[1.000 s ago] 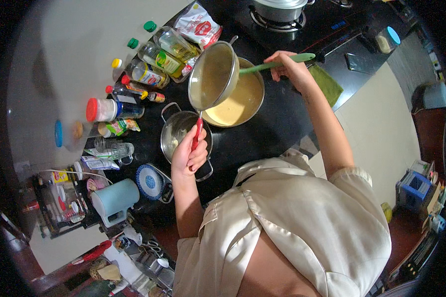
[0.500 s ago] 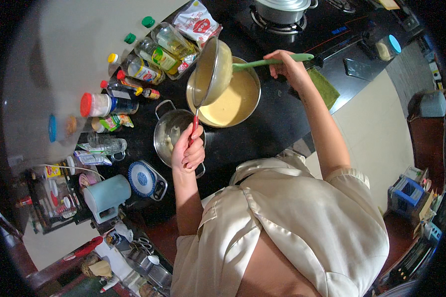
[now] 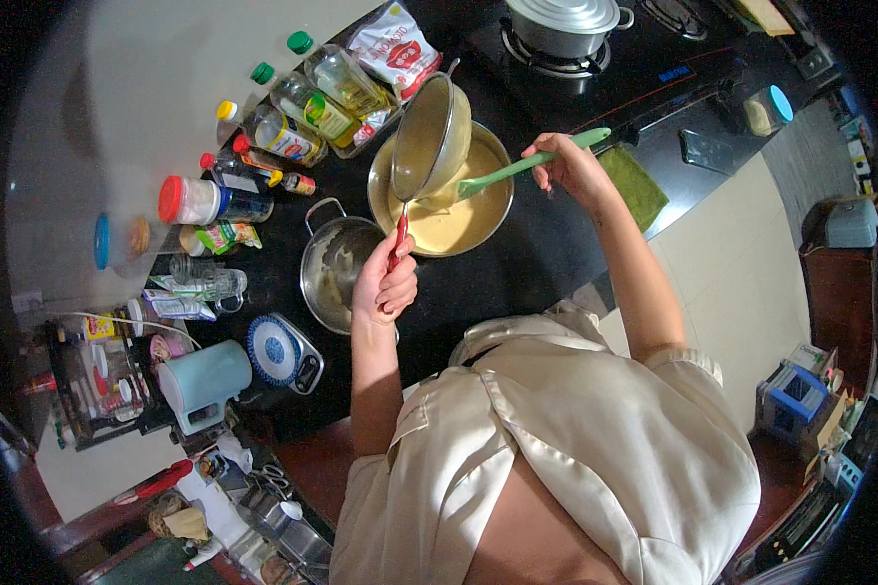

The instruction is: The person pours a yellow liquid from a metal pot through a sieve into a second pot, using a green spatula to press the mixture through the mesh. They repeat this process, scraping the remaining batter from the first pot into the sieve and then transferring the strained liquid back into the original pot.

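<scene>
The left hand has its fingers curled tightly around the red handle of a steel mesh strainer, which is tilted over the left part of a steel mixing bowl. The right hand pinches the shaft of a green spatula; its blade hangs over the bowl beside the strainer, and whether it touches what lies below cannot be told.

In the bowl is smooth, pale yellow batter. Just left of it, partly behind the left hand, a two-handled steel pot holds some pale residue. Beyond, along the wall, stand oil bottles with green caps and a red-lidded jar with white contents. A kitchen scale sits near the light-blue pitcher.

Black countertop stretches between the bowl and the counter's front edge, which slants up to the right past an olive-green cloth and a phone. A lidded pot stands on the stove's far burner side.
</scene>
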`<state>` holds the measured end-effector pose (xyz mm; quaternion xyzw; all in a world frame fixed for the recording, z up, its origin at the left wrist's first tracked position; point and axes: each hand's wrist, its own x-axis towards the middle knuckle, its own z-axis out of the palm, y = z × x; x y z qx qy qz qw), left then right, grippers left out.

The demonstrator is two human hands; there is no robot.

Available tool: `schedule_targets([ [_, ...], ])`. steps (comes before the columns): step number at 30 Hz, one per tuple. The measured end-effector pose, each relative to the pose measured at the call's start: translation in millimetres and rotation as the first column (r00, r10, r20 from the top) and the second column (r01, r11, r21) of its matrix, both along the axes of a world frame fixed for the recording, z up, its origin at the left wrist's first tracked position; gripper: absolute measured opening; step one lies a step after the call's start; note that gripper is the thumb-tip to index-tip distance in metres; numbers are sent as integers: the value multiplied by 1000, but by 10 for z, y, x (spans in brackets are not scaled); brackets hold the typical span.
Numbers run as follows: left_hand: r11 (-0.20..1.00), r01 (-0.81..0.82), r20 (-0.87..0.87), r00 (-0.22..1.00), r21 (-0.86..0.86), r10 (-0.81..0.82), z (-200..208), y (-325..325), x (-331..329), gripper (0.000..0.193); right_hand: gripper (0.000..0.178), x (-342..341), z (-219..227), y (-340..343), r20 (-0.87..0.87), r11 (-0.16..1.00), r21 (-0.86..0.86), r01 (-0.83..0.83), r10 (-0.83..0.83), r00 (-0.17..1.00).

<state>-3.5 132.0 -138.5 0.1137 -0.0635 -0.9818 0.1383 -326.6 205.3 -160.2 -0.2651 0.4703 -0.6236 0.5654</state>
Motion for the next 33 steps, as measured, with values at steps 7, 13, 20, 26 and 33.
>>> schedule_targets([
  [7,969,62,317,948,-240,18,254,34,273,32,32,-119,100,10,-194,996,19,85,-80,978],
  [13,938,115,516,853,-326,75,361,118,319,32,32,-89,229,-132,-251,996,-63,65,-79,965],
  [20,863,94,609,746,-496,269,340,196,-41,32,29,250,262,46,-205,999,-43,16,-25,978],
  [26,846,123,622,733,-519,275,403,204,28,33,30,100,303,143,-349,997,-17,78,-80,934],
  [33,781,216,688,642,-586,339,424,363,-25,34,35,140,332,82,-452,988,-48,146,-152,879],
])
